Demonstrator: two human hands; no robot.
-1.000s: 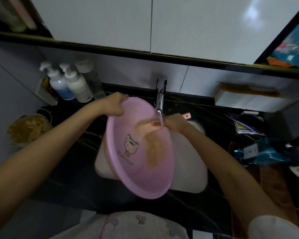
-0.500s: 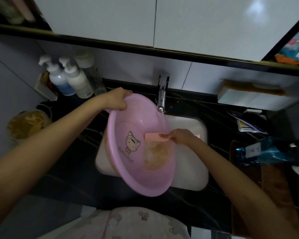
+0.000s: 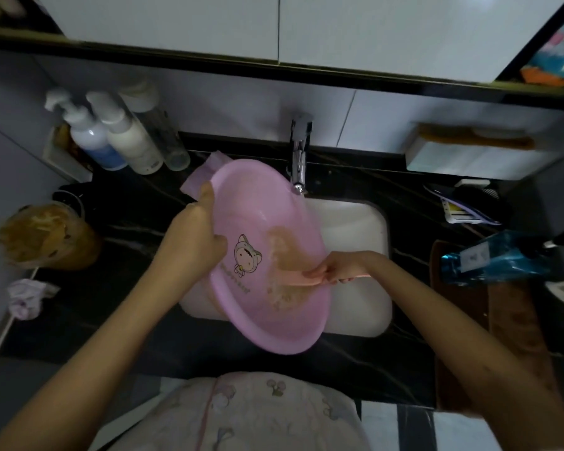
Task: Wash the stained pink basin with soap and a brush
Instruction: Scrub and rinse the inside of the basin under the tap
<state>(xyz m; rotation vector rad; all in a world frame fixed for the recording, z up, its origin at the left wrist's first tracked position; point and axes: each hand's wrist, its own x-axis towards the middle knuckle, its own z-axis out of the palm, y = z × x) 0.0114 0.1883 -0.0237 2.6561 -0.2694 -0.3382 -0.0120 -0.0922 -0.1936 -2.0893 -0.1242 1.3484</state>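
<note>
Nearest, at six o'clock, a pale patterned garment (image 3: 258, 415) covers the person's front. Both bare forearms reach up from the lower corners over the black desk (image 3: 118, 222).

The left hand (image 3: 196, 236) grips the pink basin (image 3: 251, 190) at its nine o'clock rim, fingers curled over the edge and thumb lying along it. The basin is tilted, its open side towards the camera, held over the white sink (image 3: 355, 222) in the middle of the frame. Inside it a cartoon figure (image 3: 246, 255) sits left of a brown stain (image 3: 285, 252).

The right hand (image 3: 336, 266) comes in from four o'clock, its fingers closed round a pink brush (image 3: 302, 280) whose front end lies on the stain.

At nine o'clock a jar of brownish matter (image 3: 43, 236) stands on the desk, with a crumpled cloth (image 3: 26, 297) below it. At three o'clock a blue bottle (image 3: 495, 258) lies tilted.

Farther back, the tap (image 3: 298, 157) stands at twelve o'clock, its spout just above the basin's far rim. A pink cloth (image 3: 202, 170) shows behind the basin at eleven o'clock, and beyond it two pump bottles (image 3: 88, 138) and a clear bottle (image 3: 163, 138) stand against the wall.
</note>
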